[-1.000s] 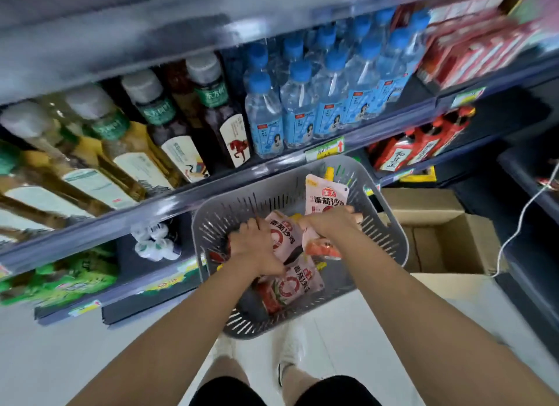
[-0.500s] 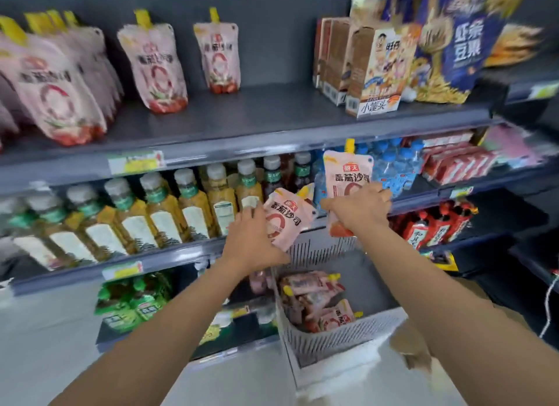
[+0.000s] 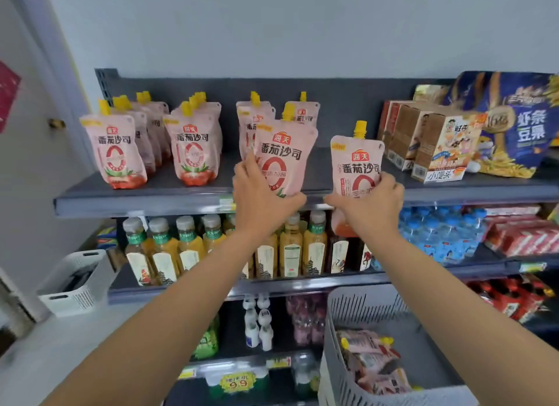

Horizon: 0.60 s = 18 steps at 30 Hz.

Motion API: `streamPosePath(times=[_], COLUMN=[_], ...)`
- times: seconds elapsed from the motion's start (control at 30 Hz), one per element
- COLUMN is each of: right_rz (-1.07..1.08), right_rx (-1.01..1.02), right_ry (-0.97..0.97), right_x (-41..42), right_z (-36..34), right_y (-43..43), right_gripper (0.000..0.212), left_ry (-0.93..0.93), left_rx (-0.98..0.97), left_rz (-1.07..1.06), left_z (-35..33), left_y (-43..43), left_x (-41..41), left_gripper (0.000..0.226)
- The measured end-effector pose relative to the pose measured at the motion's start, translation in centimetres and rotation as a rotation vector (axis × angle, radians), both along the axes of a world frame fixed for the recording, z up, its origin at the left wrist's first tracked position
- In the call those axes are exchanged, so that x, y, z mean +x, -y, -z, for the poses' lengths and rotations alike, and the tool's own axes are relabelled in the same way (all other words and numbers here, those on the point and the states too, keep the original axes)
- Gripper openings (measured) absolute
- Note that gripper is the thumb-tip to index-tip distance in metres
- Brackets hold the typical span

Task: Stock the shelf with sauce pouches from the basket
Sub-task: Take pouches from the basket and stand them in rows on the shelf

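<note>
A pale grey wall backs a dark grey metal shelving unit, and its top shelf (image 3: pixel 181 198) is the one being stocked. Low and to the right of both hands stands the grey slotted plastic basket (image 3: pixel 360 324), with a heap of pink pouches left in it; their number cannot be told.

The left hand (image 3: pixel 263 194) has its grip clamped on the lower half of one pink stand-up sauce pouch with a yellow spout (image 3: pixel 282 154), held upright just over the shelf's front lip. The right hand (image 3: pixel 367 204) is clamped likewise on a second pink sauce pouch (image 3: pixel 357 163), whose base hangs below the lip, not yet on the shelf.

Behind the left grip stand two or three pouches, one row (image 3: pixel 193 145) just left of it and another further left (image 3: pixel 116 151). Right of the right grip sit brown cardboard snack boxes (image 3: pixel 435 145).

Likely trouble: the soft pouches stand on narrow bases, so pushing the left one in could topple those behind it. The right pouch, coming up from under the lip, may catch the edge or be set too near the front and slump off.

Counted: two hands, two pouches held, roughly four front-facing columns already shelved.
</note>
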State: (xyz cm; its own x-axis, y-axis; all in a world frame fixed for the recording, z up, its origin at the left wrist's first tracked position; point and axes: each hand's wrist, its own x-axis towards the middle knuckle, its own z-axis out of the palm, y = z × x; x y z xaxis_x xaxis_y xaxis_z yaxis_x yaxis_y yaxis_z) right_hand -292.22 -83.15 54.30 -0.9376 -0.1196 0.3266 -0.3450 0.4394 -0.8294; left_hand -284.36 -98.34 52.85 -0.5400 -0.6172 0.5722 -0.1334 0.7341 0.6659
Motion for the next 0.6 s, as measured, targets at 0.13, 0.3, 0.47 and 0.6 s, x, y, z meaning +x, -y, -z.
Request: streamPosePath(times=[0.13,0.3,0.47,0.6], right_rz=[-0.044,-0.142,-0.228,-0.274], right_rx=[-0.027,-0.097,-0.130,-0.141], right_ry=[-0.058,-0.061,-0.089,-0.098], right_x=[-1.3,-4.6,-8.5,-10.8], right_z=[-1.6,-2.6,-3.3,-3.0], right_y=[2.8,6.6,9.8,12.0], right_gripper=[0.103,0.105,0.106,0.107], left_ry=[-0.083,-0.025,0.051,0.058], left_rx=[0.099,0.065,0.009,0.073], left_rz=[-0.053,-0.121,-0.181,-0.212], left_z=[-2.7,-2.4,-1.6,-1.8], left_y=[2.8,7.2,11.0,13.5], left_x=[-2.9,-6.8,-10.4,-13.4], left_gripper=[0.112,0.115,0.116,0.114])
